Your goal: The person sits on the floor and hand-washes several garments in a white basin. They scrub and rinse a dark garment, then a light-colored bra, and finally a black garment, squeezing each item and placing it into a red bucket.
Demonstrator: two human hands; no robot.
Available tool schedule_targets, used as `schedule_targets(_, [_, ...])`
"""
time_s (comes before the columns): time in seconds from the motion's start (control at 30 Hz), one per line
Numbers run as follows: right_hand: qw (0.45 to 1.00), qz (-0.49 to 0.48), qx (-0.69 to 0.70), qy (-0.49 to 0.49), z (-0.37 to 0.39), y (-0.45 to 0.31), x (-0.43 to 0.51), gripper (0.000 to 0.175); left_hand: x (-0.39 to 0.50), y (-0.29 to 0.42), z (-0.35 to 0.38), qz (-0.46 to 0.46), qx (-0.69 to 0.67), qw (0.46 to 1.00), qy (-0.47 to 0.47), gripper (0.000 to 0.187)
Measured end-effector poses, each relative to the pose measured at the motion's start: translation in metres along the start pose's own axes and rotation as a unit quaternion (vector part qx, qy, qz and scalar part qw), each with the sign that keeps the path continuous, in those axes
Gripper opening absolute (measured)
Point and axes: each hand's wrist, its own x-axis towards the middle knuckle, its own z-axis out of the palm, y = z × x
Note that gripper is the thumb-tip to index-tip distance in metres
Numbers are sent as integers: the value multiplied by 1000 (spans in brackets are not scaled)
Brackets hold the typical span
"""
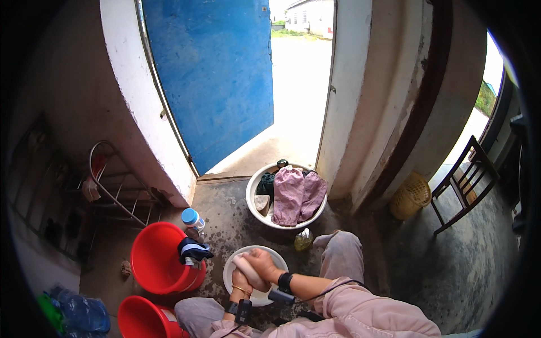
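Both of my hands grip a rolled, pale pinkish-white cloth point(248, 270) above a white basin point(228, 270) on the floor. My left hand point(241, 282) holds it from the lower left, with a gold-coloured bangle at the wrist. My right hand point(260, 263) closes on it from the upper right, a black strap behind it. The basin's contents are mostly hidden by my hands. Beyond it stands a larger white basin point(250, 190) holding pink garments point(288, 196), dark green cloth point(266, 182) and a whitish block point(262, 204).
Two red buckets point(154, 257) point(141, 317) stand at left, dark cloth point(193, 250) over one rim. Near them is a blue-lidded container point(191, 216). A bottle of yellowish liquid point(303, 240) stands by my right knee. A wicker basket point(410, 196) and chair point(465, 190) are at right.
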Motion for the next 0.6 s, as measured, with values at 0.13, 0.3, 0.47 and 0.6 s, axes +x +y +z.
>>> schedule_targets(0.13, [983, 24, 145, -107, -22, 10, 23, 26, -25, 38, 33, -1, -62, 995, 74, 38])
schedule_targets(0.3, [938, 91, 112, -314, -60, -13, 44, 71, -27, 70, 26, -6, 75, 990, 122, 38])
schedule_targets(0.47, [908, -125, -188, -353, -50, -30, 30, 72, -19, 52, 17, 54, 102, 990, 77, 34])
schedule_targets(0.6, [927, -54, -218, -300, -34, -29, 13, 41, -11, 36, 9, 60, 142, 981, 114, 32])
